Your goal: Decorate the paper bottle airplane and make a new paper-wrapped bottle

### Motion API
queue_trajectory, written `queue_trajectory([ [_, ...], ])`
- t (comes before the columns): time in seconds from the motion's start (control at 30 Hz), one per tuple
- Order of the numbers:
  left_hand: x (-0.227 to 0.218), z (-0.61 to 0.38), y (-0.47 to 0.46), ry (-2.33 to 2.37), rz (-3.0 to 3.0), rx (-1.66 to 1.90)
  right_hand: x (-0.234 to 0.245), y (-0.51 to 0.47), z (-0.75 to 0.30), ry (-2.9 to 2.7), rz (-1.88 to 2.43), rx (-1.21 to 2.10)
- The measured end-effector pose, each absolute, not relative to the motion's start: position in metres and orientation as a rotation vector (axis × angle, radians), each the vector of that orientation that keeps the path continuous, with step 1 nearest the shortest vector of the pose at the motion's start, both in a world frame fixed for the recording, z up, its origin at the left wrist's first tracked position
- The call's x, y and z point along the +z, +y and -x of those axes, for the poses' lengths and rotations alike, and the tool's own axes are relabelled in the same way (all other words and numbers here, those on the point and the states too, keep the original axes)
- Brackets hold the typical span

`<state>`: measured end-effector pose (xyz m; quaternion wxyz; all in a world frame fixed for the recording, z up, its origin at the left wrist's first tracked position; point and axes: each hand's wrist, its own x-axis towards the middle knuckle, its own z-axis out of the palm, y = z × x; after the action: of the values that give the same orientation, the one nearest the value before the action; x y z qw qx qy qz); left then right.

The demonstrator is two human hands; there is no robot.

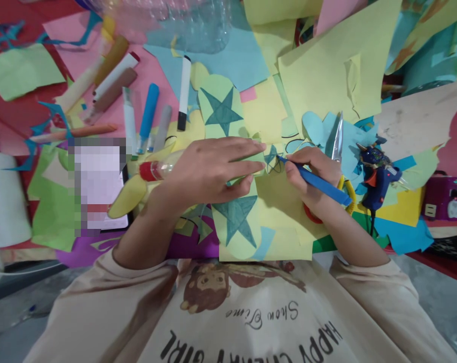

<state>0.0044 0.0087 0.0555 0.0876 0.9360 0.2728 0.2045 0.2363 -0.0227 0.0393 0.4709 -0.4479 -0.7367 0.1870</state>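
Note:
My right hand [313, 174] is closed around a blue marker [321, 185], whose tip touches a small star drawing [273, 160], partly coloured in blue-green. To its left, my left hand [209, 169] lies flat with fingers stretched out over pale green paper, fingertips beside the small star. Above and below that hand, a larger blue-green star [224, 112] and another coloured star [238, 218] show on rounded pale green paper. A clear bottle with a red cap [148, 171] extends from under my left hand, its other end hidden.
Scissors [335, 138] with yellow and red handles lie right of my right hand, partly behind it. Farther right is a blue glue gun [382, 184]. Several markers [149, 113] and a phone [103, 186] lie on the left. Coloured paper sheets [334, 65] and scraps cover the table.

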Motion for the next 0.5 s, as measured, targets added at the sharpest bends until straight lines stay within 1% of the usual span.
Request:
queue_trajectory([
  [0.13, 0.0546, -0.0048, 0.0084, 0.840, -2.766, 0.578, 0.0434, -0.0242, -0.2348, -1.887, 1.082, 0.494],
  [0.27, 0.0549, -0.0040, 0.0092, 0.820, -2.793, 0.584, 0.0394, -0.0251, -0.2319, -1.899, 1.005, 0.491],
  [0.5, 0.0552, -0.0030, 0.0099, 0.795, -2.760, 0.605, 0.0400, -0.0252, -0.2325, -1.902, 0.988, 0.499],
])
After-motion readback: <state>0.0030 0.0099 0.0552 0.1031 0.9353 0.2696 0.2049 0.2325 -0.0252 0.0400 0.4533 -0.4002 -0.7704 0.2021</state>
